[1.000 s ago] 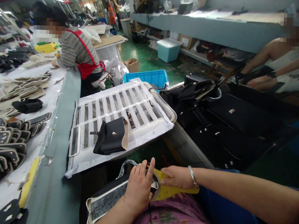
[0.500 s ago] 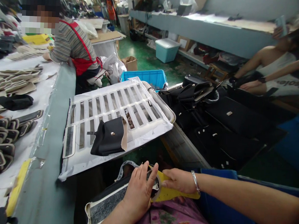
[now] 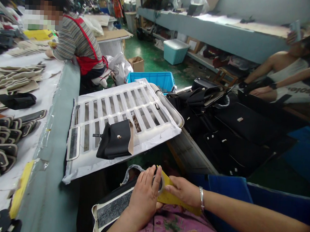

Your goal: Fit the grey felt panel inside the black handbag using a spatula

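In my lap lies a black bag with a grey-speckled panel edged in cream and a handle wrapped in clear plastic. My left hand grips its right end, the long fingers laid over the top and the thumb at the near side. A flat yellow tool with a pale rounded edge is in my right hand, fingers closed around it; its exact kind is unclear. That edge meets the bag beside my left fingertips, where the contact is partly hidden.
Ahead, a white slatted rack carries a black pouch and a framed grey strip. Black bags are piled at right. Left is a worktable with stacked pieces; a person leans on it. Another person sits far right.
The yellow tool and my right hand have tilted and shifted slightly left and down. My left hand stays on the bag, its thumb showing more. The view has moved a little.
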`<state>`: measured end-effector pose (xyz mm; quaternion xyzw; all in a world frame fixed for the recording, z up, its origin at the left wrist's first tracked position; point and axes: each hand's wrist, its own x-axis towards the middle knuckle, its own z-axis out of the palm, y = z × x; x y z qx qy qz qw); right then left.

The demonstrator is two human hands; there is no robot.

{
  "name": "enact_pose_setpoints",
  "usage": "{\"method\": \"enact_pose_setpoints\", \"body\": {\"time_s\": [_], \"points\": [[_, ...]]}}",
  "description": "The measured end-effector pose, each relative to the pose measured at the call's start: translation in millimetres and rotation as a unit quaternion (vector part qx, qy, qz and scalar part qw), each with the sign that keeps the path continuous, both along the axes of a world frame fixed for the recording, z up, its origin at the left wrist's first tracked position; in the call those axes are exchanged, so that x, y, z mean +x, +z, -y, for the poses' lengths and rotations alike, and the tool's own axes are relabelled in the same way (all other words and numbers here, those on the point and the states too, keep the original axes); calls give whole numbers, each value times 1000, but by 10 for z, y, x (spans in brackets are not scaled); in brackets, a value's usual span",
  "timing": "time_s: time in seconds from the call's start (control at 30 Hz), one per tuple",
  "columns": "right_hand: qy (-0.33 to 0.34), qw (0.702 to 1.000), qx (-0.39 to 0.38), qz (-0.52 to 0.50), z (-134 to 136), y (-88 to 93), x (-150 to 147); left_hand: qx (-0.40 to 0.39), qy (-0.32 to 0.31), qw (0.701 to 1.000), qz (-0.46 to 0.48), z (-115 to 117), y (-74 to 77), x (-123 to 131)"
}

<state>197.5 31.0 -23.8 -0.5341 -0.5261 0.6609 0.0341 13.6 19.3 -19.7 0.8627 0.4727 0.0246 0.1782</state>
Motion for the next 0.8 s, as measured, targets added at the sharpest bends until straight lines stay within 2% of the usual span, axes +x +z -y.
{"method": "enact_pose_setpoints", "body": {"time_s": [0.1, 0.23, 0.27, 0.33, 0.43, 0.5, 0.67, 0.73, 0.8], "points": [[-97, 993, 68, 24, 165, -15, -125, -35, 5, 999, -1, -34, 68, 21], [-187, 981, -28, -54, 308, 120, -19, -74, 27, 997, -5, -34, 165, -27], [-219, 971, -27, -87, 327, 184, 59, -84, 39, 996, -10, -23, 186, -56], [-323, 930, 6, -174, 344, 314, 213, -101, 54, 993, -20, 3, 219, -112], [-456, 830, 24, -321, 300, 438, 265, -107, 62, 992, -27, 34, 252, -137], [-491, 788, 38, -371, 221, 446, 138, -100, 75, 992, -31, 39, 265, -103], [-564, 729, 142, -361, -59, 312, -298, -73, 89, 992, -42, 47, 236, -3], [-566, 725, 171, -354, -138, 235, -386, -58, 88, 994, -42, 73, 192, 1], [-556, 737, 191, -333, -166, 164, -438, -48, 91, 994, -43, 105, 128, -8]]}}
